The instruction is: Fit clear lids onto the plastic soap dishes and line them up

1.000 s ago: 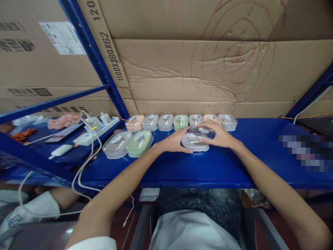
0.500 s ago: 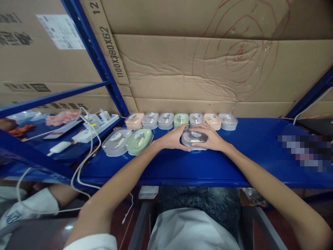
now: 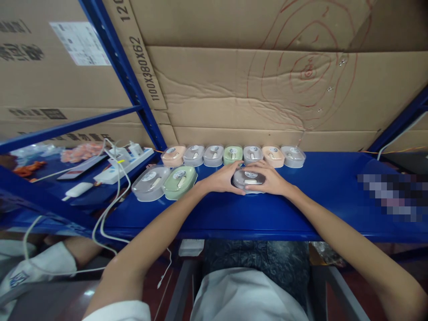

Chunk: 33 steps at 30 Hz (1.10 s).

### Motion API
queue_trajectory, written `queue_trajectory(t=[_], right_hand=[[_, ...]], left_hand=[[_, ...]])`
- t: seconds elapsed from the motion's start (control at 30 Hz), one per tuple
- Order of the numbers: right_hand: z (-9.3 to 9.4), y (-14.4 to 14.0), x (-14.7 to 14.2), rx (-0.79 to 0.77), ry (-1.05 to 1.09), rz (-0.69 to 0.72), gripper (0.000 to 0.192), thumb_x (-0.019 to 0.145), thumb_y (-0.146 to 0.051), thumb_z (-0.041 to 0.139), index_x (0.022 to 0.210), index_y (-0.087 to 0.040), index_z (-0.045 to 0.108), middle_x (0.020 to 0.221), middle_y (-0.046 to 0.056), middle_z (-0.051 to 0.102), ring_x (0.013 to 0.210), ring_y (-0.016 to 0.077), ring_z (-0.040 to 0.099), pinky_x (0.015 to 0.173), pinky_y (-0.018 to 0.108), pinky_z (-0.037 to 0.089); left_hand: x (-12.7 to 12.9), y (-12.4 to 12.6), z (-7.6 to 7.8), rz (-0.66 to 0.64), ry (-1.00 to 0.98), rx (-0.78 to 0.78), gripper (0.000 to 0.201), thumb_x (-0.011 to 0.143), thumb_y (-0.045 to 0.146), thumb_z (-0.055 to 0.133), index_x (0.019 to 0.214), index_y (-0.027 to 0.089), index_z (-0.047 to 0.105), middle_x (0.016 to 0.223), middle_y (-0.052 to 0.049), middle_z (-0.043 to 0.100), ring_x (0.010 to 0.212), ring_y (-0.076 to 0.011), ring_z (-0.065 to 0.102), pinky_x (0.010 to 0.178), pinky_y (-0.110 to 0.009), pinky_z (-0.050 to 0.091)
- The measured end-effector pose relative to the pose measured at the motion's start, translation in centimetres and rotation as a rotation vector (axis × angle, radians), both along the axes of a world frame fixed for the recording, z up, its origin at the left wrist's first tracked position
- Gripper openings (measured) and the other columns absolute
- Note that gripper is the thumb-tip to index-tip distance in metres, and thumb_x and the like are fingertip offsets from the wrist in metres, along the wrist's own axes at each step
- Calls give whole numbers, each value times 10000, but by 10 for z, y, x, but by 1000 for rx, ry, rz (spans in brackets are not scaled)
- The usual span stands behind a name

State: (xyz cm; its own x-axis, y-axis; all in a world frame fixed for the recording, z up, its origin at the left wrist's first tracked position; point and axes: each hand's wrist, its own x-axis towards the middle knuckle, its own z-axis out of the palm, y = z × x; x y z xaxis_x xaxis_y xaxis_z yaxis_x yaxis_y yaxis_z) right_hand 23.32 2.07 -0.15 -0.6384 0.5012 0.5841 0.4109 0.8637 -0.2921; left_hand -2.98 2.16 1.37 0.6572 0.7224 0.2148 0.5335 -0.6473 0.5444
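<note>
A grey oval lidded box (image 3: 248,179) rests on the blue shelf (image 3: 301,209), near its middle. My left hand (image 3: 222,179) grips its left side and my right hand (image 3: 272,179) grips its right side, fingers curled over the clear lid. Behind them a row of several similar small boxes (image 3: 233,154) in peach, grey and green lines the cardboard wall. To the left lie a grey box (image 3: 150,182) and a green box (image 3: 179,181), side by side.
A white power strip (image 3: 123,166) with plugged-in chargers and white cables (image 3: 112,205) sits on the left shelf section, beside a phone-like device (image 3: 78,166). Cardboard cartons (image 3: 254,84) close the back. Another person's white sleeve (image 3: 36,267) shows at lower left.
The clear lid, held tilted above the grey box a second ago, now sits flat on it. Both hands have settled around the box's sides.
</note>
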Motion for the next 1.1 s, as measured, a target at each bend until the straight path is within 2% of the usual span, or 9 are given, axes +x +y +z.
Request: queue_trajectory(t=[0.2, 0.53, 0.9, 1.1], right_hand=[[-4, 2, -1, 28, 4, -9, 650, 887, -596, 852, 1434, -265, 735, 1414, 155, 727, 1308, 382, 678, 1114, 609, 526], [1, 1, -2, -21, -67, 5, 673, 911, -556, 845, 1514, -311, 678, 1569, 145, 646, 1413, 417, 632, 1173, 671, 490], [5, 1, -2, 64, -165, 5, 707, 906, -548, 852, 1528, -271, 663, 1515, 171, 671, 1343, 403, 661, 1132, 638, 522], [3, 2, -3, 51, -129, 17, 659, 934, -574, 809, 1510, -282, 677, 1453, 167, 689, 1305, 381, 669, 1106, 615, 535]], left_hand=[[-1, 2, -3, -33, -37, 35, 1207, 673, 650, 947, 1635, 194, 380, 1652, -230, 495, 1523, -448, 497, 1250, -593, 401], [-1, 4, -6, -20, -86, 40, 1162, 635, 584, 989, 1584, 203, 436, 1570, -208, 581, 1438, -441, 580, 1191, -585, 455], [0, 2, -4, -33, -85, 45, 1101, 655, 560, 983, 1555, 194, 465, 1552, -198, 600, 1435, -430, 587, 1183, -572, 462], [0, 3, -4, -23, -67, 51, 1079, 658, 573, 979, 1538, 187, 489, 1521, -195, 620, 1404, -426, 608, 1171, -557, 477]])
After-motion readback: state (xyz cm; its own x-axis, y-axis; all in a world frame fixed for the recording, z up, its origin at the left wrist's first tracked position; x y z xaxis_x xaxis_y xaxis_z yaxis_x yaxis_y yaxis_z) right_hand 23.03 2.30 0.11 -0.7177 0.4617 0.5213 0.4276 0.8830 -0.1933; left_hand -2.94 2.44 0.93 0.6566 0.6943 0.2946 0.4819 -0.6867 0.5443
